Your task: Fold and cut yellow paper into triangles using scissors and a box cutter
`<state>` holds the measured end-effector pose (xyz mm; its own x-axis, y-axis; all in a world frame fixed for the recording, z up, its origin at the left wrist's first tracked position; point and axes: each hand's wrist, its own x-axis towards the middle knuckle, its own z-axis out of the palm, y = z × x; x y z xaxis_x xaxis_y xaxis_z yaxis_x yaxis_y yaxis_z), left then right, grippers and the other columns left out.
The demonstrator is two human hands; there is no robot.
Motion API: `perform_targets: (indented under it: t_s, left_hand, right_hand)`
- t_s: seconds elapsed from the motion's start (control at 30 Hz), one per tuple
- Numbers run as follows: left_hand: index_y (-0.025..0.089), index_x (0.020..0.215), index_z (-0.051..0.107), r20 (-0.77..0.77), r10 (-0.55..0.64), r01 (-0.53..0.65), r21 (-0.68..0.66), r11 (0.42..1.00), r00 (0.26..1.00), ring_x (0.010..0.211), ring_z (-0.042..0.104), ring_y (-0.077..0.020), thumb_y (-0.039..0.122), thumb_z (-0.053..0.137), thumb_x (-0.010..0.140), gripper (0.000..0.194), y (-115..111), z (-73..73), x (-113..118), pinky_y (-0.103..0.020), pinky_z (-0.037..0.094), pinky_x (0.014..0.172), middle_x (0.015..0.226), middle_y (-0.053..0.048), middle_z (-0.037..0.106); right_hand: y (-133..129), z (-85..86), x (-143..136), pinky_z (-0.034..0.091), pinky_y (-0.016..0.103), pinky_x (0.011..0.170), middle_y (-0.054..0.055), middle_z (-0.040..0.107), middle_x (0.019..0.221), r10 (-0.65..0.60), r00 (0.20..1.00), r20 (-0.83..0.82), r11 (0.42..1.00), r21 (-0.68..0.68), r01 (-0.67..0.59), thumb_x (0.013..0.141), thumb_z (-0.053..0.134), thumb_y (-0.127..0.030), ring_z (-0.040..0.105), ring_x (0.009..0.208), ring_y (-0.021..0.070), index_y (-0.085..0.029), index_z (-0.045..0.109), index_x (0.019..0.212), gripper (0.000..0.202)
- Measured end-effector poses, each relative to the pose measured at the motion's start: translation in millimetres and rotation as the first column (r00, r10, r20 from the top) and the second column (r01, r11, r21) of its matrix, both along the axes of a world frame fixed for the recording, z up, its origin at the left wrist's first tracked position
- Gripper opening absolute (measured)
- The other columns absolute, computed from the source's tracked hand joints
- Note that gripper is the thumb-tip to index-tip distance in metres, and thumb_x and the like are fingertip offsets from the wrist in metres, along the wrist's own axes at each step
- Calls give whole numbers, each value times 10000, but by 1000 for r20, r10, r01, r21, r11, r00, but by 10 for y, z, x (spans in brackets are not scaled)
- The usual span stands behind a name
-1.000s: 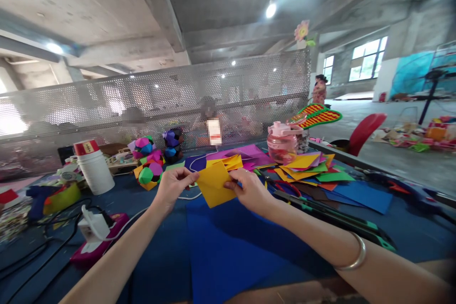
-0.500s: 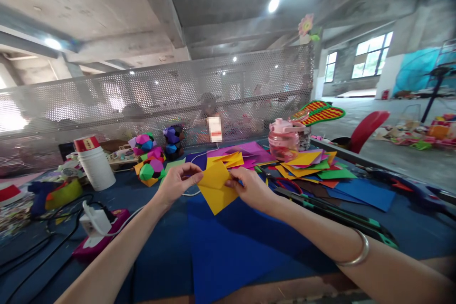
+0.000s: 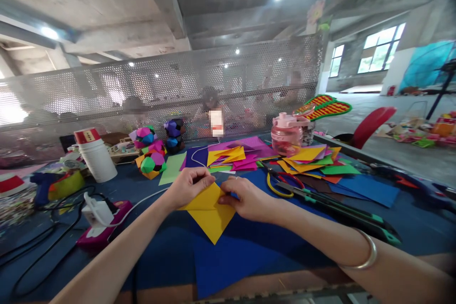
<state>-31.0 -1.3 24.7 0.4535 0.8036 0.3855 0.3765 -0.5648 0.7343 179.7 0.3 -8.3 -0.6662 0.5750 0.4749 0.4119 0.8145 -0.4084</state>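
Observation:
A square of yellow craft paper (image 3: 213,221) with a crease across it is held between both hands, one corner pointing toward me. My left hand (image 3: 190,186) pinches its upper left part between thumb and fingers. At the upper right edge, my right hand (image 3: 245,198) grips the paper, fingers curled. Beneath lies a large blue sheet (image 3: 228,261) on the dark blue table cover. Beyond the hands sit folded yellow pieces (image 3: 228,154) and magenta sheets (image 3: 258,146).
Right of my hands lie scissors (image 3: 281,185), a green-black cutter (image 3: 345,213) and a coloured paper pile (image 3: 313,161). A pink bottle (image 3: 286,135) stands behind. On the left are a power strip (image 3: 107,228), stacked paper cups (image 3: 96,156) and paper balls (image 3: 151,161). People sit behind the mesh partition (image 3: 171,80).
Both hands have brought the yellow paper down and closer to me. The left hand has shifted slightly right, and the paper lies lower over the blue sheet.

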Motion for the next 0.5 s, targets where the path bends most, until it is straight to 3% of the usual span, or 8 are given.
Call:
perform_targets:
  t_s: [0.17, 0.37, 0.5]
  left_hand:
    - [170, 669, 497, 17, 18, -19, 49, 999, 1000, 623, 381, -115, 526, 564, 887, 423, -2, -22, 22, -242, 299, 556, 654, 21, 431]
    - [179, 663, 484, 20, 58, -59, 45, 997, 998, 606, 376, -119, 527, 573, 883, 422, -16, -117, 107, -244, 291, 542, 628, 27, 422]
    - [178, 637, 501, 11, 79, -80, 40, 996, 997, 603, 389, -124, 502, 611, 858, 407, -43, -163, 173, -247, 287, 548, 605, 25, 431]
  right_hand:
    - [30, -4, 13, 309, 262, 634, -2, 515, 694, 20, 999, -44, 1000, -5, -21, 894, 579, -181, 471, 700, 145, -203, 430, 690, 254]
    - [23, -9, 0, 264, 265, 584, -26, 472, 654, -26, 992, -124, 998, -61, 18, 980, 481, -428, 418, 625, 118, -200, 442, 691, 371]
    - [3, 2, -35, 265, 260, 574, -36, 461, 638, -43, 987, -154, 992, -120, 24, 972, 470, -469, 422, 624, 109, -194, 452, 667, 411]
